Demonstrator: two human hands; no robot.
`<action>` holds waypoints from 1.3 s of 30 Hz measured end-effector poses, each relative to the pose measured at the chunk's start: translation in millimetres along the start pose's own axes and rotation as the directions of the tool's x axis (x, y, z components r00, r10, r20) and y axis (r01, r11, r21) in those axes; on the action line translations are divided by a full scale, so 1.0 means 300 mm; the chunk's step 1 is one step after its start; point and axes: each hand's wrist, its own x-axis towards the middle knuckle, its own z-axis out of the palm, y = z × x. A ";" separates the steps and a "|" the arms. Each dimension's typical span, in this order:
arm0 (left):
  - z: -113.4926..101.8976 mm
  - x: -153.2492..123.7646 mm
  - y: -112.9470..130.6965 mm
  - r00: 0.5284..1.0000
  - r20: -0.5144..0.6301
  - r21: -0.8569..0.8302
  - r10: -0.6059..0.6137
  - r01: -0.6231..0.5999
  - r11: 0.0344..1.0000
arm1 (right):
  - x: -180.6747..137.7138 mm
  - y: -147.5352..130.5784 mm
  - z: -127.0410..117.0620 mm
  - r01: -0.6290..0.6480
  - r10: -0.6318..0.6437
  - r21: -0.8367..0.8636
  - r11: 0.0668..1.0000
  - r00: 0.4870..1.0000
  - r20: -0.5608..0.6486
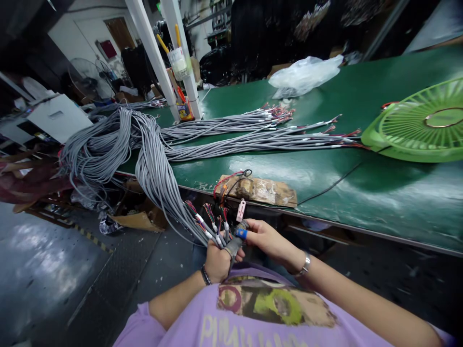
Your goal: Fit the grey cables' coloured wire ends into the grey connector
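Note:
My left hand point(217, 262) is closed around a bundle of grey cables point(197, 231) near their ends, just in front of my body. Above the fist, short white sleeves and thin coloured wires point(208, 210) fan out from the cable ends. My right hand point(265, 239), a blue band around its thumb, pinches a dark grey piece point(235, 245) that runs up from the left fist; its kind is unclear. Just beyond the right fingertips is a small pink tag point(241, 210). The bundle drapes back over the green table's front edge, to my left.
On the green table point(383, 202) lie more grey cables point(231, 144) with bared coloured ends. A taped wooden board point(265, 190) with wires sits at the front edge. A green fan point(427, 120) is at right, a plastic bag point(306, 74) behind. White posts point(152, 53) rise at the back.

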 end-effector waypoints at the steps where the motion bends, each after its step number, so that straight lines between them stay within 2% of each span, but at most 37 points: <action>1: 0.000 0.000 0.003 1.000 0.003 0.005 0.002 -0.002 1.000 | -0.004 -0.003 0.004 0.022 -0.023 0.008 1.000 1.000 0.006; 4: -0.004 0.001 0.012 0.997 0.071 0.029 -0.033 0.031 0.999 | -0.017 -0.007 0.009 0.079 -0.082 0.044 0.996 0.994 0.066; 7: -0.009 -0.002 0.017 0.983 0.154 0.053 -0.100 0.092 0.994 | -0.023 -0.004 0.006 0.131 -0.129 -0.019 0.991 0.987 0.095; 10: -0.010 -0.004 0.012 0.991 0.108 0.008 -0.084 0.084 0.996 | -0.018 -0.003 0.013 0.141 -0.138 -0.038 0.989 0.989 0.056; 13: -0.007 -0.002 0.001 0.998 0.042 -0.063 -0.043 0.046 0.997 | -0.012 -0.006 0.037 0.124 -0.127 0.076 0.989 0.991 0.039; 16: -0.002 0.000 -0.006 0.998 0.014 -0.119 -0.054 0.055 0.991 | -0.009 -0.003 0.054 0.111 -0.121 0.157 0.981 0.991 0.055; 21: -0.002 -0.003 0.013 0.998 -0.014 -0.151 -0.069 0.066 0.986 | 0.001 0.034 0.002 0.060 -0.059 0.185 0.981 0.998 -0.010; 25: 0.003 -0.001 0.055 0.996 0.004 -0.180 -0.085 0.084 0.980 | 0.034 0.061 -0.069 -0.047 0.071 0.423 0.905 0.997 -0.043; 28: 0.017 0.006 0.081 0.992 0.056 -0.198 -0.116 0.125 0.972 | 0.067 0.045 -0.086 -0.116 0.140 0.493 0.862 0.990 -0.011; 30: 0.029 0.014 0.088 0.987 0.084 -0.203 -0.138 0.152 0.967 | 0.085 0.023 -0.078 -0.127 0.126 0.473 0.872 0.991 0.032; 31: 0.034 0.019 0.089 0.985 0.091 -0.203 -0.144 0.160 0.966 | 0.091 0.013 -0.071 -0.102 0.102 0.449 0.888 0.994 0.024; 33: 0.041 0.029 0.083 0.985 0.092 -0.202 -0.149 0.165 0.965 | 0.100 0.000 -0.057 0.008 0.023 0.356 0.935 0.996 -0.083; 36: 0.043 0.041 0.071 0.986 0.092 -0.195 -0.137 0.153 0.969 | 0.106 0.001 -0.044 0.187 -0.134 0.153 0.970 0.944 -0.303; 37: 0.043 0.043 0.067 0.987 0.094 -0.194 -0.133 0.149 0.970 | 0.108 0.005 -0.042 0.210 -0.159 0.130 0.969 0.933 -0.324; 39: 0.043 0.046 0.063 0.987 0.097 -0.195 -0.126 0.143 0.970 | 0.114 0.015 -0.041 0.185 -0.124 0.212 0.960 0.954 -0.273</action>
